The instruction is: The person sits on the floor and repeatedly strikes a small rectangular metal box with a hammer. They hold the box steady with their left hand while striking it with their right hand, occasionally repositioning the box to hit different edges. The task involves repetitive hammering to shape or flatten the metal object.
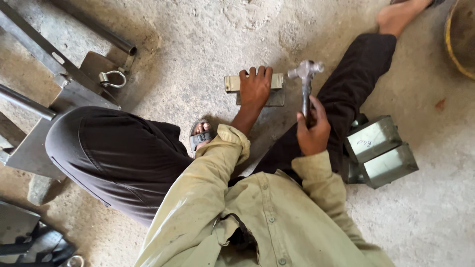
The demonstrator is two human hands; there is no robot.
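Head view, looking down over a pale olive shirt and dark trousers to a rough concrete floor point(208, 29).

Left hand point(256, 88): spread flat, palm down, fingers curled over the far edge of one small bent sheet-metal piece, dull yellowish-grey point(231, 82), pressing it to the floor between the legs. Nothing gripped inside the palm; only held down.

Right hand point(312, 131): closed tight round the shaft of one steel hammer with a bright worn head point(306, 70). Head raised just right of the sheet-metal piece, apart from it, not touching.

Two grey folded sheet-metal boxes point(381, 151), side by side and touching, on the floor just beside the right leg.

One sandalled foot point(202, 134) tucked in below the left wrist; one bare foot point(398, 15) stretched out at the top right.

At the left, a flat steel plate with bars point(74, 89) and one round metal shackle ring point(113, 79) on it. Curved yellow rim of a basin point(452, 44) at the top right corner.
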